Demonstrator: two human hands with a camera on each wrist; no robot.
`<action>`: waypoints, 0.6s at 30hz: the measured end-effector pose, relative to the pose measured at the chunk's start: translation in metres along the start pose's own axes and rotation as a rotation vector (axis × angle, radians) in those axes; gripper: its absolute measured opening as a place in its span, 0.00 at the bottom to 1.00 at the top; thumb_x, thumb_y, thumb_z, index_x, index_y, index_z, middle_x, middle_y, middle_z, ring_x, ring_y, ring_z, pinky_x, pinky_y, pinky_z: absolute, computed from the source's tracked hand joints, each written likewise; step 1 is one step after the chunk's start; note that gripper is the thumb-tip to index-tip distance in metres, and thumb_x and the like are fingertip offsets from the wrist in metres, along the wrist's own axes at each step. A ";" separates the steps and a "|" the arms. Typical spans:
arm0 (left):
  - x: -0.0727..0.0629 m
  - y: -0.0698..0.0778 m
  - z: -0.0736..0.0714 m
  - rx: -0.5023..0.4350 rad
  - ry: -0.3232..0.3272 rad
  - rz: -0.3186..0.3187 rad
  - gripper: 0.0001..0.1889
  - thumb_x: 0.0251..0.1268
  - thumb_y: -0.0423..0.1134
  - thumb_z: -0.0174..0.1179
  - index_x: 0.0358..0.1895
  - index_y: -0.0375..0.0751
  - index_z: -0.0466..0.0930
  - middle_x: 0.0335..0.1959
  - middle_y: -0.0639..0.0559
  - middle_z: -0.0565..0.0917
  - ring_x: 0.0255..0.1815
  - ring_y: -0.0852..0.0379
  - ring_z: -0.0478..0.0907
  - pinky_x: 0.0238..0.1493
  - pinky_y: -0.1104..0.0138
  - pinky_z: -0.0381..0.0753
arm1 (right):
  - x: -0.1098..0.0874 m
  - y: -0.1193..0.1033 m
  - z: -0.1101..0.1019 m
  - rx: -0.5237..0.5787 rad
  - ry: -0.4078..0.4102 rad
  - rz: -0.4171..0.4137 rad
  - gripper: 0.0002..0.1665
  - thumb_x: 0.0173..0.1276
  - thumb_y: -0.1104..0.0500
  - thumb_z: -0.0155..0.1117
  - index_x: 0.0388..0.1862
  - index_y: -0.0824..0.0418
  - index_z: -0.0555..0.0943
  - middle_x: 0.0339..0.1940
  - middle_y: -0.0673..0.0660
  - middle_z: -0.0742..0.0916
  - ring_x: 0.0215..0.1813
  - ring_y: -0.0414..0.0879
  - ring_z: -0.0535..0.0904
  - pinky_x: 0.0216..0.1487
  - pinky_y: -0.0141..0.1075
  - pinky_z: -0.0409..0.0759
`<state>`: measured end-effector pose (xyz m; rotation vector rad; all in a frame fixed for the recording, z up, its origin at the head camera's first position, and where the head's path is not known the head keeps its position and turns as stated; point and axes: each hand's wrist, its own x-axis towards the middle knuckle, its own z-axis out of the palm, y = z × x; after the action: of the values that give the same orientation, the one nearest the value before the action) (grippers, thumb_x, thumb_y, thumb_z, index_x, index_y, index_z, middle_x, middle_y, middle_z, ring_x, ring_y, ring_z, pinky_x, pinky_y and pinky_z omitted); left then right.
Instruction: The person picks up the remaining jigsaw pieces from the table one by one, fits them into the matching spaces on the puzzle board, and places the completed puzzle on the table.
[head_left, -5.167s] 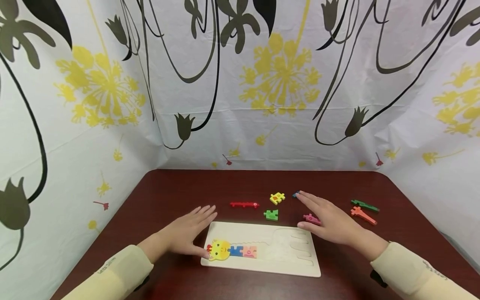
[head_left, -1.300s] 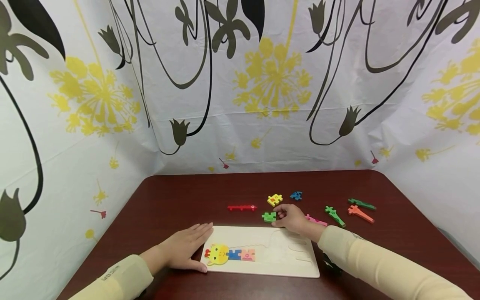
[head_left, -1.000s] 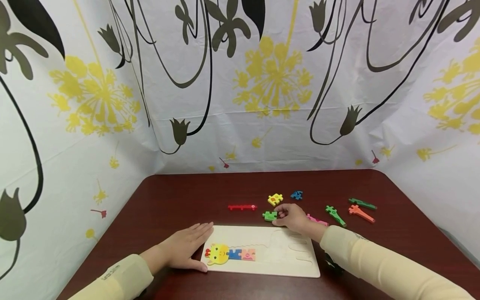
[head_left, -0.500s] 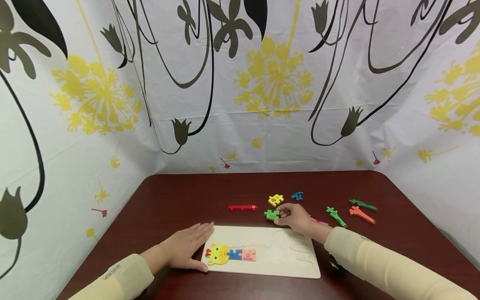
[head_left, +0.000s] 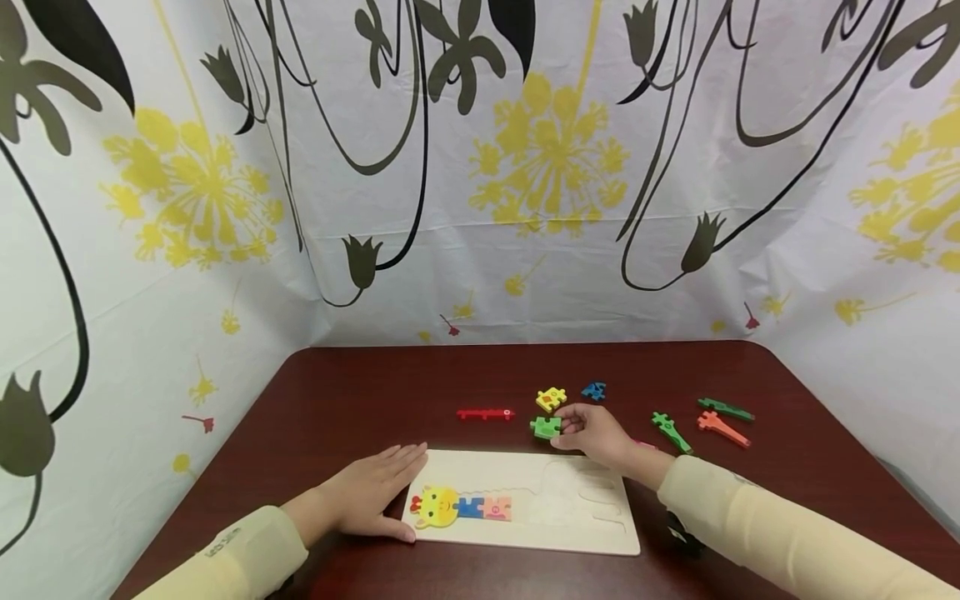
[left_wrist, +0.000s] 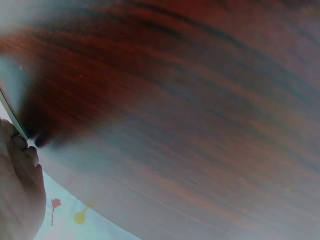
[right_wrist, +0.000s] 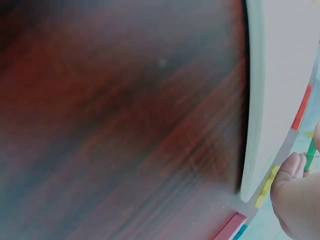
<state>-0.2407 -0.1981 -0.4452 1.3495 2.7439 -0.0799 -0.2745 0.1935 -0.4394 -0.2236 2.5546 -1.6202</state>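
A pale wooden puzzle board [head_left: 555, 533] lies at the front of the table, a giraffe head piece [head_left: 435, 507], a blue piece [head_left: 470, 507] and a salmon piece [head_left: 497, 508] set in its left part. My left hand [head_left: 375, 493] rests with straight fingers at the board's left edge; the left wrist view catches only part of that hand [left_wrist: 20, 180]. Beyond the board's far edge my right hand [head_left: 596, 435] pinches a green puzzle piece [head_left: 545, 427] by its right side between thumb and fingers. That green piece [right_wrist: 311, 152] also shows at the right wrist view's edge.
Just behind the green piece lies a yellow piece [head_left: 551, 399], with a blue piece [head_left: 594, 391] to its right. A long red piece [head_left: 486, 414] lies left. Two green leg-shaped pieces [head_left: 671, 432] and an orange one [head_left: 723, 428] lie right. My right wrist partly hides a pink piece [head_left: 645, 445].
My right hand has come from spread fingers to a pinch on the green piece, which has shifted slightly right and away. My left hand stays at the board's left edge.
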 end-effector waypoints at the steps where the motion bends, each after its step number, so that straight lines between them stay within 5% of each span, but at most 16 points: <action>1: 0.000 0.000 0.000 -0.002 0.000 0.000 0.56 0.57 0.79 0.39 0.77 0.36 0.49 0.78 0.44 0.52 0.76 0.49 0.50 0.72 0.53 0.54 | -0.001 -0.001 0.000 0.001 0.000 0.002 0.24 0.59 0.66 0.73 0.53 0.71 0.78 0.38 0.58 0.80 0.39 0.48 0.74 0.37 0.35 0.77; 18: 0.001 0.001 -0.002 -0.011 -0.028 -0.020 0.56 0.57 0.80 0.38 0.77 0.37 0.48 0.78 0.45 0.50 0.77 0.51 0.49 0.73 0.55 0.52 | -0.023 -0.015 0.006 0.017 -0.010 -0.043 0.22 0.57 0.67 0.74 0.51 0.71 0.79 0.35 0.58 0.81 0.37 0.47 0.74 0.35 0.32 0.77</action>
<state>-0.2403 -0.1968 -0.4432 1.3079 2.7308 -0.0839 -0.2500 0.1860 -0.4278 -0.2864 2.5455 -1.6504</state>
